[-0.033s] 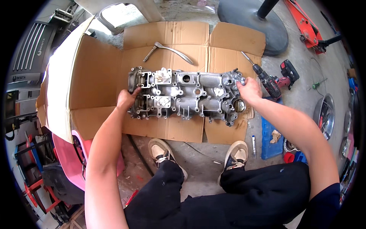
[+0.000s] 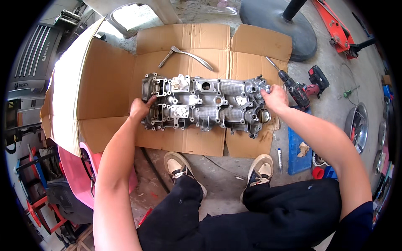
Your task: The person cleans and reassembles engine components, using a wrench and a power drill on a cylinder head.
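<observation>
A silver cast-metal cylinder head [image 2: 205, 102] lies lengthwise across the flattened cardboard [image 2: 192, 142]. White crumpled wads [image 2: 180, 82] sit in some of its openings. My left hand [image 2: 141, 108] grips its left end, thumb on top, with the other fingers mostly hidden. At the opposite end, my right hand [image 2: 275, 98] is closed around the upper right corner, its fingertips partly out of sight. Beyond the part, a ratchet wrench with a socket [image 2: 188, 56] rests on the cardboard.
A cordless drill [image 2: 299, 92] with a long bit lies right of the cardboard. Nearer are a blue case [image 2: 296, 167] and a marker [image 2: 279, 161]. A pink plastic chair [image 2: 75, 175] stands at left, a round black base [image 2: 278, 29] at the back, a red jack [image 2: 333, 25] far right.
</observation>
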`<state>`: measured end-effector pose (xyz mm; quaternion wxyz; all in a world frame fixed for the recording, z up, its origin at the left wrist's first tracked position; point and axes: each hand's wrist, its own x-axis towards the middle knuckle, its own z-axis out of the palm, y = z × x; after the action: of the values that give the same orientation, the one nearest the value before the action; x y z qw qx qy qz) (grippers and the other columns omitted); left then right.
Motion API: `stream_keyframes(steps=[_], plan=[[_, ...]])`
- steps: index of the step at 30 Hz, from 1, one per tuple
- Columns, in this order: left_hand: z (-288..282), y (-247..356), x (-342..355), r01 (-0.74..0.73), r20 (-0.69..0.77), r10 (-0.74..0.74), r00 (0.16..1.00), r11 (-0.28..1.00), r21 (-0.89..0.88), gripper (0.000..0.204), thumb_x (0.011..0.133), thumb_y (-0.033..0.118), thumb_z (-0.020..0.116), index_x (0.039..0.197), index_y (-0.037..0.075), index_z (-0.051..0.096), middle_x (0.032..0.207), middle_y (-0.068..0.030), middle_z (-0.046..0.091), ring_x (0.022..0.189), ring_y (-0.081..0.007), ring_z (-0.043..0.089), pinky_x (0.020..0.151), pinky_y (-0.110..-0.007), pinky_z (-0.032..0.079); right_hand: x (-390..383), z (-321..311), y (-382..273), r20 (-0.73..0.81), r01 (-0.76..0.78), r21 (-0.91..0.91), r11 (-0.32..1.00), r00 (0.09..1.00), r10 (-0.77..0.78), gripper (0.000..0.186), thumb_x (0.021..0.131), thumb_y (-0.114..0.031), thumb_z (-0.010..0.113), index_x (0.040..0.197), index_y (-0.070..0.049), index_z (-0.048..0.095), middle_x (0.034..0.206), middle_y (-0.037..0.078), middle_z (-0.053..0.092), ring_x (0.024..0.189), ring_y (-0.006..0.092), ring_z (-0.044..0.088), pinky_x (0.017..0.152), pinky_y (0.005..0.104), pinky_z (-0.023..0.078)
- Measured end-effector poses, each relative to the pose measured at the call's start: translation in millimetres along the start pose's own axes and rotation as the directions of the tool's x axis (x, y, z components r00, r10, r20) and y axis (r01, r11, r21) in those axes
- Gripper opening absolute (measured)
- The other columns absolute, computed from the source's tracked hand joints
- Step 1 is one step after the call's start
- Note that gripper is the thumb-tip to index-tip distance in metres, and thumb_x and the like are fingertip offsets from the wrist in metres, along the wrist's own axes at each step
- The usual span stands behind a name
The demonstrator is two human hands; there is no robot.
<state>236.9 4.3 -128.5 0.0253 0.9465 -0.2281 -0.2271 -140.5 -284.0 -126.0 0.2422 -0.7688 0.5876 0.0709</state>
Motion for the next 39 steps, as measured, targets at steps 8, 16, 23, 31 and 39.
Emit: stream_keyframes(steps=[8,16,23,31,39], plan=[[-1.7,-15.3,-10.8,-0.07,0.039,0.081,0.996,0.971,-0.228,0.07,0.079,0.057,0.066,0.097,-0.01,0.064,0.09,-0.0281,0.066,0.09,-0.0395,0.065,0.079,-0.043,0.049,-0.1,-5.0,0.8,-0.06,0.08,0.095,0.992,0.995,-0.074,0.037,0.076,-0.035,0.07,0.075,0.001,0.061,0.074,0.02,0.064,0.074,0.0335,0.064,0.07,0.0415,0.049],[-2.2,-8.3,-9.7,-0.006,0.111,0.024,0.993,0.987,-0.16,0.068,0.079,0.057,0.067,0.09,-0.01,0.065,0.085,-0.0285,0.065,0.085,-0.0402,0.065,0.076,-0.045,0.049,3.8,-8.1,11.0,-0.119,0.133,0.183,0.974,0.986,-0.113,0.037,0.074,-0.033,0.071,0.069,0.002,0.059,0.067,0.018,0.062,0.065,0.0288,0.062,0.064,0.0398,0.048],[-7.3,1.5,-12.1,-0.07,0.031,0.075,0.997,0.988,-0.138,0.063,0.08,0.052,0.068,0.094,-0.009,0.064,0.09,-0.0281,0.065,0.09,-0.0433,0.063,0.078,-0.046,0.049,6.9,5.3,13.7,-0.103,0.162,0.143,0.976,0.984,-0.148,0.039,0.076,-0.034,0.07,0.067,0.001,0.056,0.067,0.019,0.06,0.065,0.0319,0.06,0.063,0.0414,0.046],[-26.1,15.3,-26.8,-0.439,-0.326,0.553,0.767,0.822,0.362,0.055,0.081,0.032,0.069,0.126,0.009,0.048,0.111,-0.0152,0.057,0.11,-0.0343,0.051,0.088,-0.043,0.045,-11.8,-23.5,15.7,-0.09,0.521,-0.214,0.826,0.832,-0.548,0.044,0.084,-0.044,0.062,0.107,-0.007,0.056,0.101,0.015,0.058,0.085,0.0348,0.063,0.073,0.0441,0.052],[-42.9,28.3,-17.0,-0.7,-0.08,0.792,0.605,0.578,0.42,0.016,0.076,0.017,0.068,0.09,0.009,0.066,0.105,-0.0066,0.055,0.105,-0.0267,0.05,0.093,-0.04,0.041,-8.9,-27.8,22.9,0.007,0.786,-0.326,0.526,0.558,-0.83,0.024,0.078,-0.022,0.068,0.097,-0.007,0.062,0.102,0.011,0.054,0.097,0.0275,0.053,0.082,0.0388,0.048]])
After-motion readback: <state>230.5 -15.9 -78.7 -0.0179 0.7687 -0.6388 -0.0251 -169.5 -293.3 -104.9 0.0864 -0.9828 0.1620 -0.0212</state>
